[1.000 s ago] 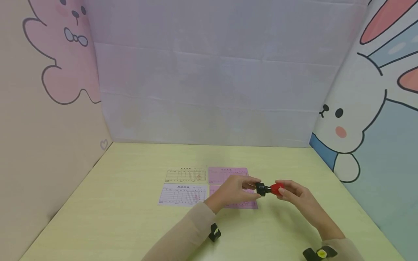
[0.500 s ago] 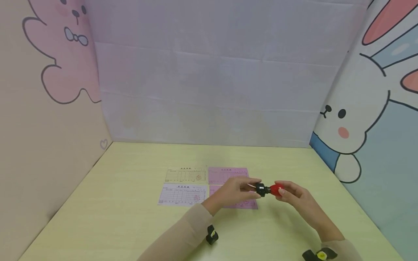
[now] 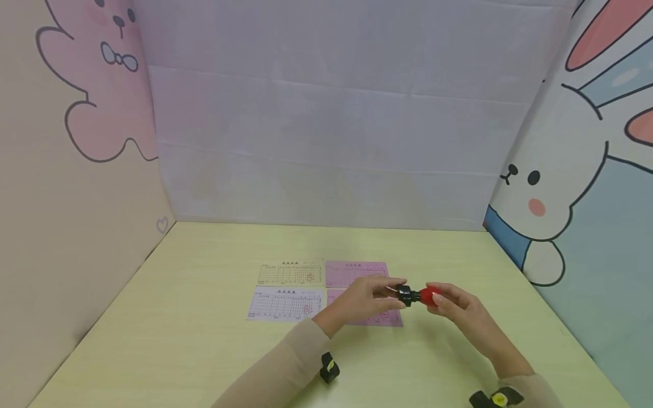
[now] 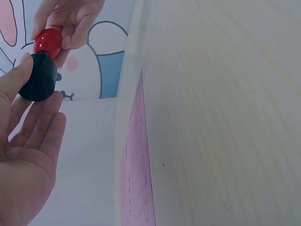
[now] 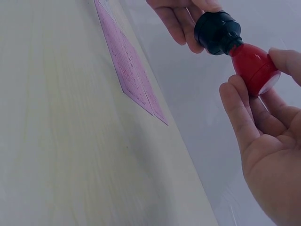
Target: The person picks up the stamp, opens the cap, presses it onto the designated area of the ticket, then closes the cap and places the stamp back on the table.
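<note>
Both hands hold one hand stamp between them, lying sideways above the table. Its red bulb-shaped handle point(image 3: 429, 296) points right and its round black base point(image 3: 406, 296) points left, with a narrow black neck joining them. My left hand point(image 3: 363, 299) pinches the black base between thumb and fingertips, also seen close up with the base point(image 4: 39, 77) in the left wrist view. My right hand point(image 3: 465, 309) grips the handle point(image 5: 254, 68) with thumb and fingers. The left hand and forearm partly hide the lower pink slip point(image 3: 380, 318) in the head view.
Beside it lie a white printed slip point(image 3: 280, 303), a yellow one point(image 3: 291, 274) and an upper pink one point(image 3: 352, 273), each with a ruled grid. The pale yellow table point(image 3: 194, 340) is bounded by a back wall point(image 3: 326, 141) and cartoon-printed side panels.
Both hands have shifted very slightly left with the stamp, their hold on it looking the same. The slips have stayed where they were.
</note>
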`<state>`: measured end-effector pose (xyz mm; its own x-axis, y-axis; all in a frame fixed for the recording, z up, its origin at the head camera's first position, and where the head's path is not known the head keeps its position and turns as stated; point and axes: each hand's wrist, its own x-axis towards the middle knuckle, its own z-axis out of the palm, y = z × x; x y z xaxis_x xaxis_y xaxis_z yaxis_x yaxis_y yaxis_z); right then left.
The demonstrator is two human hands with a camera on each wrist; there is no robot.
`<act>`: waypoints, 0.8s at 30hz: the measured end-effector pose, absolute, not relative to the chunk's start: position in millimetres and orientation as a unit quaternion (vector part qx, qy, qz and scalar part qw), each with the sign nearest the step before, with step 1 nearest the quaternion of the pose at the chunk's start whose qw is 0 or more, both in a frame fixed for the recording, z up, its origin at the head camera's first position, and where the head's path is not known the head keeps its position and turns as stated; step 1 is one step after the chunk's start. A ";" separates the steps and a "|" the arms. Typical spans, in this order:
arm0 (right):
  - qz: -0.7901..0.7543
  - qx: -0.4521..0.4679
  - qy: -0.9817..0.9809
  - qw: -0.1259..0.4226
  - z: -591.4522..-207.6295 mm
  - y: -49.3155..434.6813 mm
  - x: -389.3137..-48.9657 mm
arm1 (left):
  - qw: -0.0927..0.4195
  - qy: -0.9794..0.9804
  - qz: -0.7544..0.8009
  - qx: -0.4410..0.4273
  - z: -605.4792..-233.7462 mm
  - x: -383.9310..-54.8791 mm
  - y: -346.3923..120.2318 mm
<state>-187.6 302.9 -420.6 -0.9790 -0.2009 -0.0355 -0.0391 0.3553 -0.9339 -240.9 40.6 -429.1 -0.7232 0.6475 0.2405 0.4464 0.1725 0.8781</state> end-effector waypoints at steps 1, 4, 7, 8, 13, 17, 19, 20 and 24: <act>-0.563 -0.075 0.820 0.072 -420.7 302.8 -187.5 | 0.093 0.758 0.534 0.363 -429.0 -240.8 40.6; -0.566 -0.079 0.817 0.071 -421.3 302.6 -187.0 | 0.088 0.756 0.534 0.368 -428.8 -240.4 40.3; -0.572 -0.082 0.813 0.072 -421.5 302.3 -186.6 | 0.090 0.756 0.532 0.370 -428.8 -240.3 39.7; -0.572 -0.084 0.813 0.072 -421.5 302.3 -186.7 | 0.091 0.758 0.530 0.369 -428.6 -240.2 39.3; -0.572 -0.082 0.814 0.064 -420.9 300.1 -188.7 | 0.088 0.768 0.522 0.361 -428.7 -241.8 37.9; -0.575 -0.065 0.813 0.060 -420.1 297.1 -190.1 | 0.083 0.769 0.523 0.358 -429.3 -243.6 37.3; -0.577 -0.062 0.812 0.060 -420.2 296.0 -190.5 | 0.081 0.770 0.523 0.358 -429.6 -244.1 36.9; -0.576 -0.062 0.813 0.059 -420.3 295.6 -190.6 | 0.080 0.769 0.523 0.359 -429.8 -244.4 36.8; -0.582 -0.073 0.809 0.053 -420.4 295.1 -191.1 | 0.078 0.768 0.521 0.364 -430.1 -245.5 36.5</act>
<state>-191.1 295.1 -420.4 -0.9838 -0.1793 0.0000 -0.0571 0.3130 -0.9480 -245.5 36.5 -430.1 -0.7229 0.6403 0.2596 0.4776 0.1915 0.8574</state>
